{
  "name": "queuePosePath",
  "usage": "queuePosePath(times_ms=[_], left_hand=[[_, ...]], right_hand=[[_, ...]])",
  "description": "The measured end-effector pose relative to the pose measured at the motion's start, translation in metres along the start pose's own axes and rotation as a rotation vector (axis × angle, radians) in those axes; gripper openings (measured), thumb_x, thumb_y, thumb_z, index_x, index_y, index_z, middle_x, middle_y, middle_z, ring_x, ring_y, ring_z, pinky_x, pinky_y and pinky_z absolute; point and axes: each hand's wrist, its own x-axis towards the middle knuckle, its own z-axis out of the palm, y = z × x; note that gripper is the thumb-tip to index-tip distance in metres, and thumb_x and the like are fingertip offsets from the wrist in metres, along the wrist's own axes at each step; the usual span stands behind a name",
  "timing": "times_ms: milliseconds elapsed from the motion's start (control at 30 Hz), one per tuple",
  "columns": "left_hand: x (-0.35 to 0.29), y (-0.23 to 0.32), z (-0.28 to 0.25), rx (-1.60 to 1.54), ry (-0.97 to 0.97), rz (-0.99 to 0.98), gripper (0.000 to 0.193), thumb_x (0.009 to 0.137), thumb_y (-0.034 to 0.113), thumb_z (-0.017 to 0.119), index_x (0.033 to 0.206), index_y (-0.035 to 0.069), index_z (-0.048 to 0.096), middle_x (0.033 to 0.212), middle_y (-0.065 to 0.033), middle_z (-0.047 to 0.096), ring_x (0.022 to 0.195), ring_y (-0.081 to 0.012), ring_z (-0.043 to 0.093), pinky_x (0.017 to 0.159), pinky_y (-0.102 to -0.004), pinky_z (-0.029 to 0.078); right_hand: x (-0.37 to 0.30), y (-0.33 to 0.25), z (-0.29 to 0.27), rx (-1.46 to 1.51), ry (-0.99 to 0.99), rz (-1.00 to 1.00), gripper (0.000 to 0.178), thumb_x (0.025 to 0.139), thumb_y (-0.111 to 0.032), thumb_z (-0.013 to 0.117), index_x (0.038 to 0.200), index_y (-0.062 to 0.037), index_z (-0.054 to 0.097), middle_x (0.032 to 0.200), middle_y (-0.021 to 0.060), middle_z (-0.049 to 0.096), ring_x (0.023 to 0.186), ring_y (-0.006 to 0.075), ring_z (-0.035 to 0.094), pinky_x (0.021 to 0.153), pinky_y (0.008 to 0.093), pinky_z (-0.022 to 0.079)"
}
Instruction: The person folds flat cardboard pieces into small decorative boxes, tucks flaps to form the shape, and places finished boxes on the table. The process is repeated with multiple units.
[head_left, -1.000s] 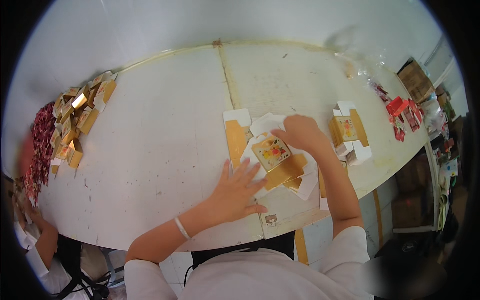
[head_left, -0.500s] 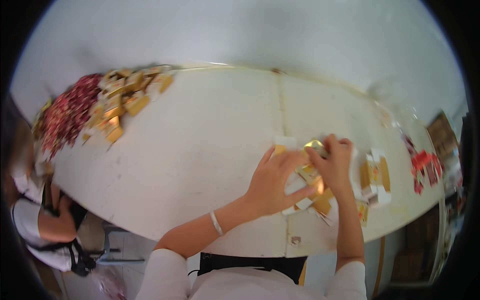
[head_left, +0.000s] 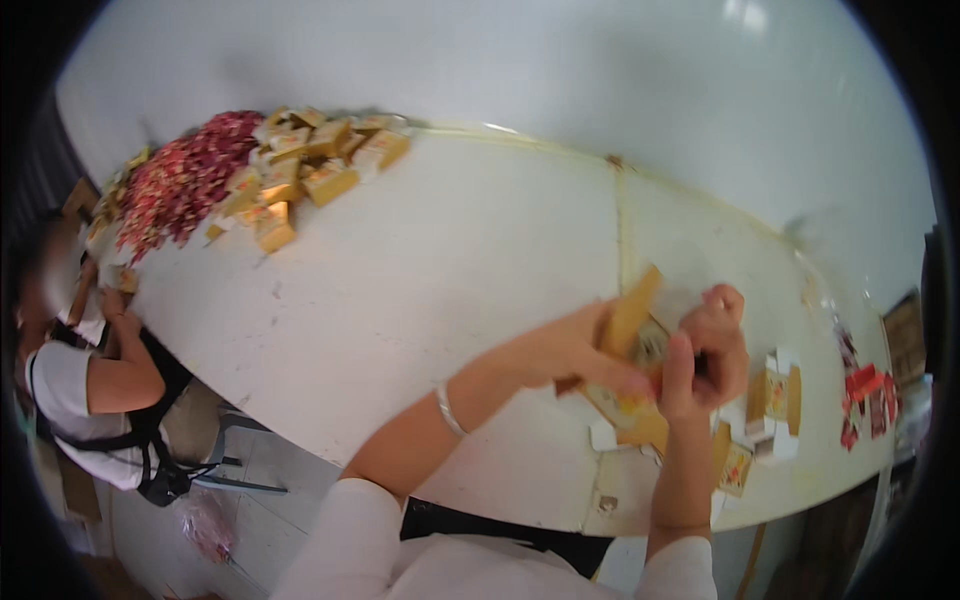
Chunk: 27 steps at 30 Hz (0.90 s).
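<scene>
My left hand (head_left: pixel 585 350) is closed round a gold cardboard box (head_left: pixel 630 318), which tilts upward from between thumb and fingers. Close by on its right, my right hand (head_left: pixel 708 355) has curled fingers with the thumb raised; whatever they hold, if anything, is hidden. Beneath both hands, more gold-and-white cartons (head_left: pixel 640 425) lie on the table, partly covered by my wrists. An open carton with white flaps (head_left: pixel 774 405) stands just right of my right hand. Another flat gold carton (head_left: pixel 733 468) lies nearer me.
A pile of small red packets (head_left: pixel 190 180) and a heap of gold boxes (head_left: pixel 325 160) cover the far left of the white table (head_left: pixel 430 270). Red packets (head_left: pixel 868 395) lie at the right end. A co-worker (head_left: pixel 110 370) sits at the left edge, handling a small box.
The whole view has shifted, with the scene moving rightward. My left hand, spread and blurred before, now grips a tilted gold box. My right hand has drawn apart from the shiny gold piece it was touching.
</scene>
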Motion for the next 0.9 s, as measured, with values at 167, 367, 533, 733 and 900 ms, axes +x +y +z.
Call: queuePosePath(times_ms=[167,367,533,733,900], left_hand=[[0.001,0.003,-0.001,-0.001,0.518,0.296,0.066,0.069,0.015,0.072,0.123,0.002,0.035,0.087,-0.0063,0.058,0.053,-0.0069,0.050,0.035,-0.0196,0.036],[0.010,-0.004,0.009,0.279,0.507,0.645,0.064,0.079,0.005,0.062,0.132,0.007,0.027,0.119,-0.0120,0.044,0.104,-0.0176,0.048,0.083,-0.0304,0.044],[0.001,0.000,-0.001,0.875,0.681,0.630,0.034,0.086,0.016,0.055,0.118,0.005,0.049,0.110,-0.0120,0.045,0.098,-0.0188,0.050,0.080,-0.0288,0.044],[-0.005,0.008,-0.001,0.602,0.626,0.430,0.019,0.089,0.021,0.051,0.096,0.003,0.048,0.098,-0.0066,0.048,0.080,-0.0121,0.048,0.067,-0.0238,0.041],[-0.007,0.007,0.001,0.492,0.631,0.440,0.027,0.089,0.020,0.052,0.107,0.005,0.038,0.098,-0.0053,0.047,0.082,-0.0113,0.046,0.068,-0.0238,0.042]], right_hand=[[0.001,0.024,-0.002,0.381,0.151,0.640,0.043,0.086,-0.022,0.048,0.122,0.0012,0.040,0.117,0.0107,0.046,0.113,0.0201,0.041,0.096,0.0328,0.030],[0.000,0.020,0.010,1.198,0.177,1.395,0.039,0.091,-0.036,0.042,0.115,-0.0063,0.048,0.109,0.0056,0.054,0.099,0.0175,0.052,0.084,0.0326,0.043],[-0.006,0.020,0.010,1.189,0.173,1.440,0.025,0.081,-0.009,0.046,0.105,-0.0039,0.050,0.098,0.0056,0.055,0.089,0.0157,0.052,0.076,0.0316,0.044],[-0.014,0.024,0.020,1.070,0.195,1.356,0.031,0.073,0.004,0.042,0.100,-0.0018,0.056,0.098,0.0067,0.055,0.086,0.0156,0.053,0.074,0.0314,0.045],[-0.007,0.021,0.015,1.104,0.005,1.120,0.031,0.080,-0.003,0.042,0.107,-0.0008,0.059,0.103,0.0084,0.057,0.093,0.0167,0.053,0.083,0.0307,0.042]])
